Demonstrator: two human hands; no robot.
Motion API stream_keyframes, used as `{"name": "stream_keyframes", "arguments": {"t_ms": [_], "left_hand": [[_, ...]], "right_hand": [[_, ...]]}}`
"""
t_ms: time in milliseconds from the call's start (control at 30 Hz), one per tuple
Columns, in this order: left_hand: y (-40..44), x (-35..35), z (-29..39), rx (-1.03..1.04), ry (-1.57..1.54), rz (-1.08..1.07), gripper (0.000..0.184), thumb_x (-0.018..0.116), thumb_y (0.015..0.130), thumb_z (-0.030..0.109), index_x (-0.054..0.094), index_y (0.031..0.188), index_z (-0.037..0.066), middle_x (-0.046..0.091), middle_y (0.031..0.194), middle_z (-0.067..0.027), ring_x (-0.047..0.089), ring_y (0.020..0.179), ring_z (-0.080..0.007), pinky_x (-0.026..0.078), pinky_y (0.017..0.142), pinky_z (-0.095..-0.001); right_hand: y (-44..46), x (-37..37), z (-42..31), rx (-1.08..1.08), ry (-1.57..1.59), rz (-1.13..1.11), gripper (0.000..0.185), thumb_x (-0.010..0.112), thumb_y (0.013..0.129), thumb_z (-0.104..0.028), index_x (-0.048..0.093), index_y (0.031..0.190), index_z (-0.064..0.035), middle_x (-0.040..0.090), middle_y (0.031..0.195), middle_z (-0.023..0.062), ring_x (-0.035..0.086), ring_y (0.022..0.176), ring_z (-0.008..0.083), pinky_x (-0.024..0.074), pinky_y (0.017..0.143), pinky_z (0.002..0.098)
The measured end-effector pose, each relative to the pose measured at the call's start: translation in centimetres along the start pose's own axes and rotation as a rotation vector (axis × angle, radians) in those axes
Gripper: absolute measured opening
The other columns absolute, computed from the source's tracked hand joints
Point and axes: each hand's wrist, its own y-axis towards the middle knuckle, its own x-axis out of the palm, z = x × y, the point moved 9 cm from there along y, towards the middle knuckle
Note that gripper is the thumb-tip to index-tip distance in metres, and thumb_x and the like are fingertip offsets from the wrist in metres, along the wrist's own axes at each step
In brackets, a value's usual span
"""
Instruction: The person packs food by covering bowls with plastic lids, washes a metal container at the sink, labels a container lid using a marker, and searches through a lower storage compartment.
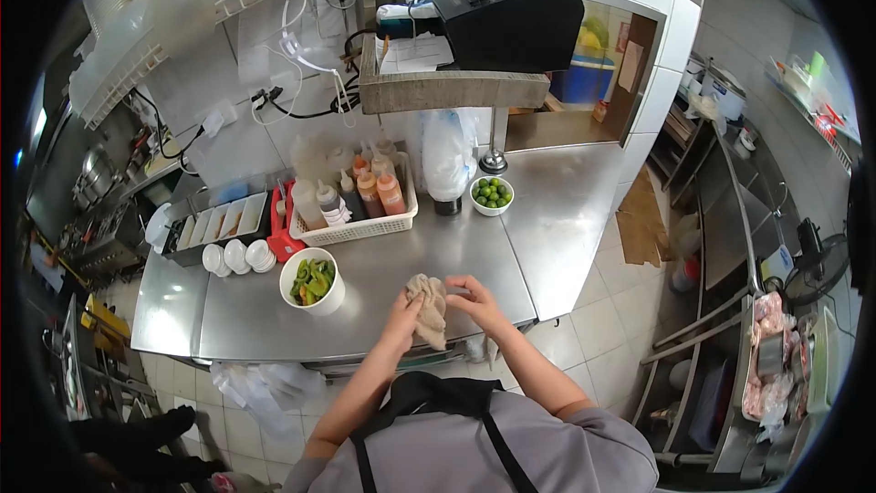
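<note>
A crumpled beige cloth is bunched in my left hand, above the front edge of the steel counter. Just right of the cloth is my right hand. Its fingers are bent and apart, with their tips close to the cloth; whether they touch it I cannot tell. To the left of my hands, a white tub holds cut green peppers.
A white basket of squeeze bottles stands at the back, near a bowl of small green limes. Stacked white cups sit on the left. A black printer rests on the shelf above. A dark-clothed leg shows lower left.
</note>
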Motion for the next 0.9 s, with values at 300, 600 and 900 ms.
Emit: {"name": "stream_keyframes", "arguments": {"t_ms": [300,600,900], "left_hand": [[-4.1,-2.6,2.8,-0.026,0.120,0.032,0.042,0.066,0.077,0.015,0.047,0.110,-0.001,0.056,0.099,-0.0094,0.055,0.093,-0.0164,0.045,0.080,-0.0297],[-2.4,-3.0,-2.9,-0.137,-0.279,-0.071,0.063,0.053,0.086,0.032,0.023,0.134,0.007,0.038,0.129,-0.0102,0.043,0.113,-0.0205,0.033,0.095,-0.0354],[-10.9,-17.0,9.9,0.075,0.614,0.280,0.043,0.058,0.082,0.038,0.055,0.113,0.008,0.062,0.096,-0.0059,0.056,0.086,-0.0138,0.043,0.074,-0.0259]], "right_hand": [[0.9,-1.9,-4.4,0.010,-0.352,0.095,0.024,0.069,0.073,-0.011,0.064,0.094,-0.0012,0.060,0.078,0.0042,0.056,0.069,0.0091,0.0446,0.057,0.0230],[1.5,5.5,4.2,-0.208,-1.425,-0.015,0.055,0.058,0.078,-0.036,0.043,0.127,-0.0163,0.033,0.135,0.0174,0.026,0.128,0.0323,0.0139,0.104,0.0501],[8.4,3.5,-1.8,-0.336,-1.324,0.216,0.030,0.052,0.084,-0.024,0.056,0.106,-0.0048,0.052,0.113,0.0206,0.048,0.105,0.0310,0.0378,0.085,0.0394]]}}
